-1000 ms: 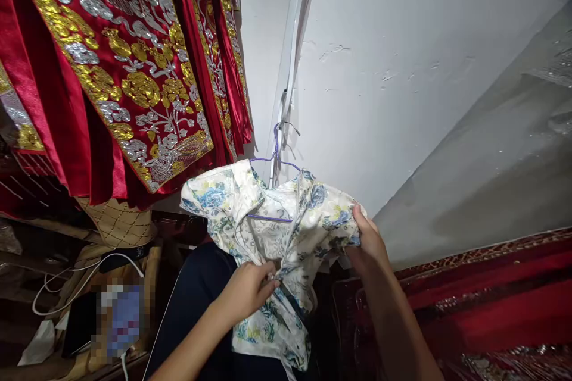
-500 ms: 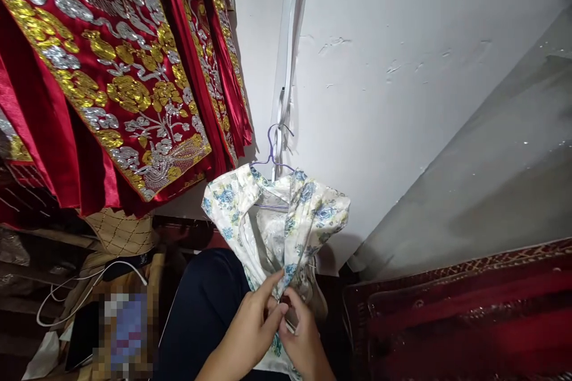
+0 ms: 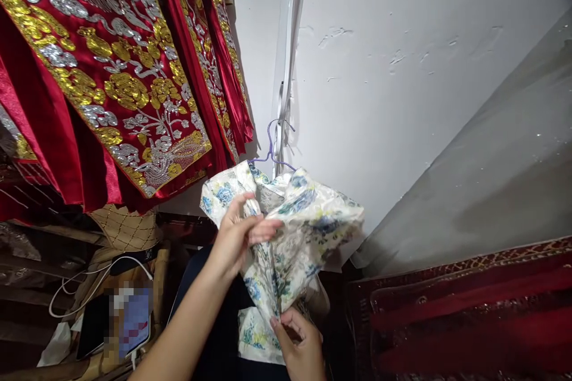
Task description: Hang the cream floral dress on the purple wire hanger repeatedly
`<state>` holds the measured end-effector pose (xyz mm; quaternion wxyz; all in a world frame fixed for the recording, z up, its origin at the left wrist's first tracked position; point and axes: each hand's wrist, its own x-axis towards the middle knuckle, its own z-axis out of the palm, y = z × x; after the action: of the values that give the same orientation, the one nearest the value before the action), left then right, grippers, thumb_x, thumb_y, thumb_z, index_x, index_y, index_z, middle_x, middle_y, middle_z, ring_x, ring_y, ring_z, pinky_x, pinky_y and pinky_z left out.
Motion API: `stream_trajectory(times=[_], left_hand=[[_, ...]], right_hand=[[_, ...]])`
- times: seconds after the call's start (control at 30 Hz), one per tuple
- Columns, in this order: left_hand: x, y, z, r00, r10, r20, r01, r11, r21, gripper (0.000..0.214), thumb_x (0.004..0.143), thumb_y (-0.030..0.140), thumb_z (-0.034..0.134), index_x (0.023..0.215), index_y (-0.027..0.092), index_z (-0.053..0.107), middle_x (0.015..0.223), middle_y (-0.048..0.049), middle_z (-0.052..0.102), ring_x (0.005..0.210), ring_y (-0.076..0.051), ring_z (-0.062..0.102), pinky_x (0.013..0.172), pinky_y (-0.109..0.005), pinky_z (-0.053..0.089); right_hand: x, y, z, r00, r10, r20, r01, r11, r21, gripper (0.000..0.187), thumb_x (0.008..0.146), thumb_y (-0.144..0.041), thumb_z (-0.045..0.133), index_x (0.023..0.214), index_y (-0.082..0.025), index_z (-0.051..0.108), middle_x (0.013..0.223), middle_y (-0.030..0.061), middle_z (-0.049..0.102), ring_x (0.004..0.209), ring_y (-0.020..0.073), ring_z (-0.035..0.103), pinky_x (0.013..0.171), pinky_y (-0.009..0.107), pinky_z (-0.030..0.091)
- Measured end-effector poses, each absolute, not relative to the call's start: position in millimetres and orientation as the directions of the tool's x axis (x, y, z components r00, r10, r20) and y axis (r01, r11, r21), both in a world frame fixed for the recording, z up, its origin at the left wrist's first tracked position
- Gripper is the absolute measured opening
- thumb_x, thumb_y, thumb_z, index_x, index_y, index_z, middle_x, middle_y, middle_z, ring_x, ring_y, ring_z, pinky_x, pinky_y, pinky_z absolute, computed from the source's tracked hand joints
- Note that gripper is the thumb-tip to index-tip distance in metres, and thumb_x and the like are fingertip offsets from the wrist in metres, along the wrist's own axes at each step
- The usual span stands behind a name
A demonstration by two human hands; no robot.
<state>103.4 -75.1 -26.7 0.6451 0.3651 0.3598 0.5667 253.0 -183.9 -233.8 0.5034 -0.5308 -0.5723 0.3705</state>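
Apparently the floral garment's (image 3: 297, 250) front edges are being drawn together.
In the head view it hangs on a purple hanger (image 3: 270, 146); the right hand's (image 3: 304, 342) fingers pinch its front low down, the left hand's (image 3: 235, 241) lie half-bent across the opening, grip unclear. Next calls for gentle tension, I'd say.

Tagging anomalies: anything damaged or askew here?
Yes: the white wall bears scuffs or chips above right of the purple hanger, breaking an otherwise smooth surface. The floral garment is bunched, likely by the left hand and right hand on it.
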Motion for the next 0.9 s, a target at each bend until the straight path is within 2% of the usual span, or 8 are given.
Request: stream_trajectory(times=[0.1, 0.27, 0.33, 0.47, 0.57, 0.67, 0.73, 0.9], left_hand=[[98, -50, 22, 0.003, 0.996, 0.093, -0.519, -0.078, 0.851, 0.049, 0.076, 0.013, 0.069, 0.116, 0.023, 0.042, 0.073, -0.0026, 0.076, 0.059, -0.016, 0.074, 0.058, -0.021, 0.056], [104, -48, 56, 0.010, 0.948, 0.317, -0.449, -0.278, 0.849, 0.033, 0.083, 0.015, 0.063, 0.105, 0.023, 0.040, 0.069, 0.0017, 0.073, 0.057, -0.016, 0.073, 0.055, -0.022, 0.056], [107, -58, 48, 0.083, 0.922, 0.379, -0.359, -0.328, 0.874, 0.032, 0.087, 0.020, 0.065, 0.106, 0.023, 0.040, 0.069, 0.0033, 0.071, 0.057, -0.016, 0.073, 0.059, -0.024, 0.058], [108, -73, 26, 0.199, 0.894, 0.402, -0.206, -0.363, 0.909, 0.029, 0.093, 0.033, 0.064, 0.108, 0.024, 0.041, 0.070, 0.0039, 0.068, 0.042, -0.008, 0.060, 0.047, -0.017, 0.045], [108, -76, 23, 0.214, 0.891, 0.401, -0.147, -0.376, 0.915, 0.026, 0.096, 0.036, 0.061, 0.110, 0.025, 0.042, 0.070, 0.0037, 0.068, 0.038, -0.006, 0.049, 0.042, -0.015, 0.036], [107, -78, 20, 0.187, 0.897, 0.399, -0.133, -0.380, 0.916, 0.030, 0.095, 0.036, 0.062, 0.117, 0.026, 0.044, 0.068, 0.0029, 0.068, 0.047, -0.008, 0.055, 0.049, -0.016, 0.040], [109, -81, 10, 0.146, 0.913, 0.381, -0.150, -0.361, 0.921, 0.039, 0.095, 0.036, 0.063, 0.126, 0.026, 0.043, 0.067, 0.0027, 0.068, 0.046, -0.008, 0.053, 0.047, -0.016, 0.039], [121, -88, -28, 0.018, 0.944, 0.329, -0.236, -0.315, 0.919, 0.072, 0.094, 0.041, 0.064, 0.153, 0.028, 0.025, 0.068, 0.0039, 0.068, 0.038, -0.006, 0.044, 0.041, -0.016, 0.038]], right_hand=[[242, -193, -245, 0.069, 0.993, 0.093, 0.175, 0.079, -0.981, 0.045, 0.068, -0.069, 0.068, 0.054, -0.029, 0.053, 0.046, 0.0027, 0.052, 0.042, 0.0275, 0.055, 0.039, 0.039, 0.042], [238, -180, -213, -0.031, 0.996, 0.087, 0.214, 0.092, -0.972, 0.029, 0.081, -0.053, 0.065, 0.062, -0.030, 0.062, 0.060, 0.0087, 0.059, 0.054, 0.0298, 0.060, 0.048, 0.044, 0.047], [246, -164, -180, -0.077, 0.989, 0.125, 0.202, 0.139, -0.970, 0.015, 0.080, -0.046, 0.070, 0.083, -0.031, 0.071, 0.066, 0.0082, 0.063, 0.061, 0.0315, 0.063, 0.054, 0.046, 0.051], [266, -118, -86, -0.018, 0.940, 0.340, 0.106, 0.340, -0.934, 0.040, 0.092, -0.039, 0.061, 0.130, -0.026, 0.057, 0.072, 0.0026, 0.067, 0.071, 0.0255, 0.066, 0.071, 0.041, 0.056], [276, -82, -12, -0.016, 0.878, 0.479, 0.156, 0.475, -0.866, 0.055, 0.097, -0.037, 0.055, 0.150, -0.025, 0.043, 0.079, 0.0018, 0.068, 0.066, 0.0188, 0.061, 0.068, 0.033, 0.052], [280, -58, 30, -0.219, 0.863, 0.455, 0.350, 0.505, -0.789, 0.028, 0.095, -0.040, 0.057, 0.115, -0.025, 0.070, 0.074, 0.0001, 0.067, 0.061, 0.0148, 0.056, 0.058, 0.027, 0.044], [281, -52, 36, -0.305, 0.854, 0.421, 0.496, 0.520, -0.695, 0.024, 0.094, -0.041, 0.060, 0.085, -0.023, 0.071, 0.065, -0.0019, 0.063, 0.055, 0.0125, 0.051, 0.053, 0.025, 0.037], [269, -49, 10, -0.287, 0.766, 0.575, 0.490, 0.633, -0.599, 0.020, 0.094, -0.033, 0.057, 0.079, -0.021, 0.063, 0.066, -0.0020, 0.062, 0.059, 0.0122, 0.054, 0.061, 0.025, 0.042]])
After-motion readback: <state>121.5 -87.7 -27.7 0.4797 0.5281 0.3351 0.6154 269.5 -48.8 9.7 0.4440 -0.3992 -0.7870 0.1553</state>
